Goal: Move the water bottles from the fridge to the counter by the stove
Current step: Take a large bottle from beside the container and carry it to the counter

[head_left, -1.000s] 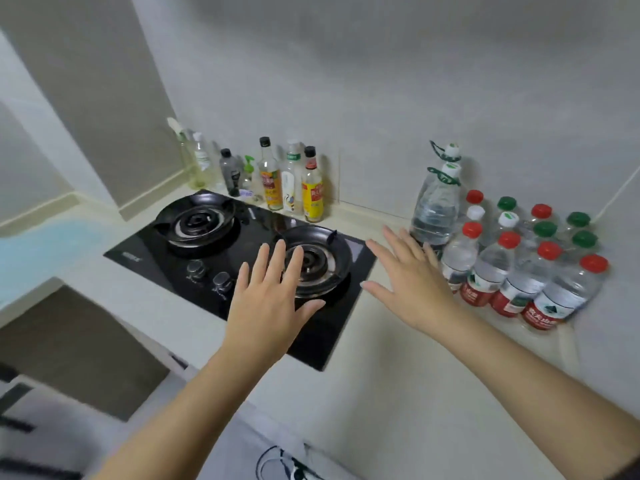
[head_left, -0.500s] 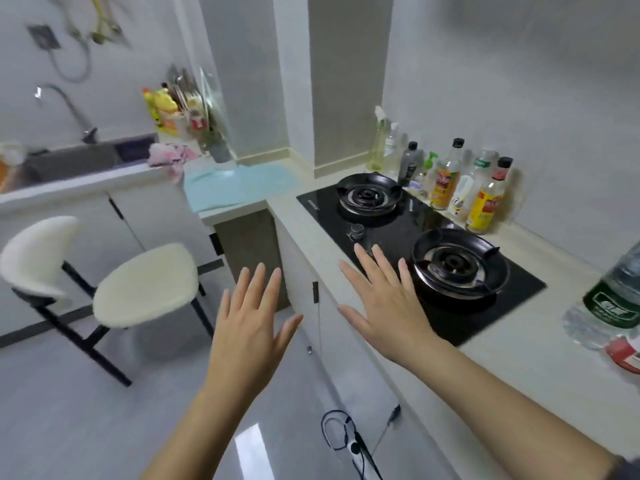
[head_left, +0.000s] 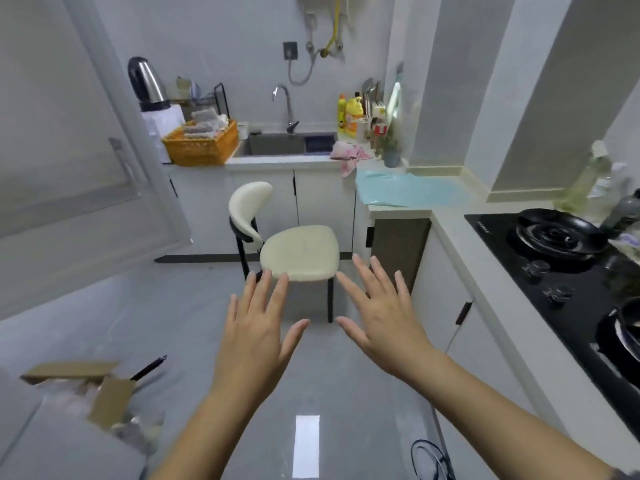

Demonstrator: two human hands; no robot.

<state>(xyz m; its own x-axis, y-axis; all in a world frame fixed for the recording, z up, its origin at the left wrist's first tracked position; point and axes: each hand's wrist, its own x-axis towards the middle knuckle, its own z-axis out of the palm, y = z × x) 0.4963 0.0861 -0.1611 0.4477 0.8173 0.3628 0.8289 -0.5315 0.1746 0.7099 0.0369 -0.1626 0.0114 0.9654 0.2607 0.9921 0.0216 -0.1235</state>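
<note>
View swung left; water bottles now out of frame, stove (head_left: 571,282) cut off; left hand (head_left: 256,337) and right hand (head_left: 384,317) splayed, empty.

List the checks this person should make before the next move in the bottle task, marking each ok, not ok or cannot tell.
1. Left hand free: ok, fingers spread, holding nothing.
2. Right hand free: ok, fingers spread, holding nothing.
3. Floor ahead passable: not ok, the chair stands straight ahead, and a cardboard box lies low on the left.
4. Fridge located: cannot tell. The white handled door at the left may be it.
5. Bottles left to fetch: cannot tell, no water bottle is in view.
</note>
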